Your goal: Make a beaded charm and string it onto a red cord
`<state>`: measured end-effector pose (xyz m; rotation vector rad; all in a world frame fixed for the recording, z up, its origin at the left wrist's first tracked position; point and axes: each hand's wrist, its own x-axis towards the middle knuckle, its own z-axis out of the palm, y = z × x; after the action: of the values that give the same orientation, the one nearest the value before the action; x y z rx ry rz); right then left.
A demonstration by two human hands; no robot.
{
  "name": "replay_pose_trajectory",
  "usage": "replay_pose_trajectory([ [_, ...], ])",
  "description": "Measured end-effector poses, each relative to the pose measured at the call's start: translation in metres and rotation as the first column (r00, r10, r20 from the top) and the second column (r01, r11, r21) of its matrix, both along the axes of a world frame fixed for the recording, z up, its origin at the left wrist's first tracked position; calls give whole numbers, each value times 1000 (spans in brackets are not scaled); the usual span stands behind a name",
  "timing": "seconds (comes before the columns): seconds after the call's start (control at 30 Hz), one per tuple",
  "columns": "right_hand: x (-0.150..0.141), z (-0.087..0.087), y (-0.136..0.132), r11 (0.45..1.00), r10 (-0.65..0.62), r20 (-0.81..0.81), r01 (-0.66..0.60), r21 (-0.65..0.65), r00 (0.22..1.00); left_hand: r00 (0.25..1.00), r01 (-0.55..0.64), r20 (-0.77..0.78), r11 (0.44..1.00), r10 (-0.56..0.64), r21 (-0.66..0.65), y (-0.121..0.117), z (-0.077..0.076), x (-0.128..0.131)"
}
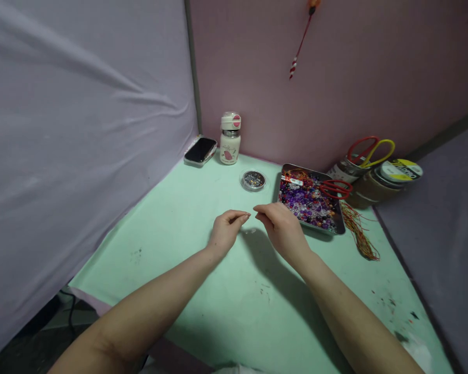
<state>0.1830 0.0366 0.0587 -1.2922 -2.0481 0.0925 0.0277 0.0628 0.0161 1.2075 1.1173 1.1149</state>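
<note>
Beside 1 bead tray (323, 230), left hand (224, 228) and right hand (283, 226) nearly touch — left fingertips (243, 215) pressed together, right ones — can't tell.

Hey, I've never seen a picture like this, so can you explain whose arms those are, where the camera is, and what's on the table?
There's no machine here: these are a person's own bare arms. The single picture comes from a camera worn on their head, looking forward and down.

The left hand and right hand meet over a pale green table, fingertips pinched close together. Anything between them is too small to make out.

Behind the hands are a phone, a bottle and a small round container. To the right, a metal tray holds many colourful beads, with red-handled scissors resting across its edge. Beside it lies a bundle of cords, and behind stands a lidded jar.
</note>
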Motion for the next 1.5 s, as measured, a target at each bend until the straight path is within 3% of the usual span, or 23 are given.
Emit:
replay_pose_trajectory([
  [0.27, 1, 4, -3, 993, -80, 173, 63, 102, 982, 1000, 14, -26, 999, -13, 43, -2, 1, 1],
  [1.23, 0, 0, 0, 996, -40, 91, 32, 80, 995, 999, 39, -38, 998, -37, 41, -4, 1, 2],
  [1.5, -1, -2, 0, 997, -35, 128, 26, 72, 991, 994, 45, -108, 987, -28, 156, -5, 3, 0],
])
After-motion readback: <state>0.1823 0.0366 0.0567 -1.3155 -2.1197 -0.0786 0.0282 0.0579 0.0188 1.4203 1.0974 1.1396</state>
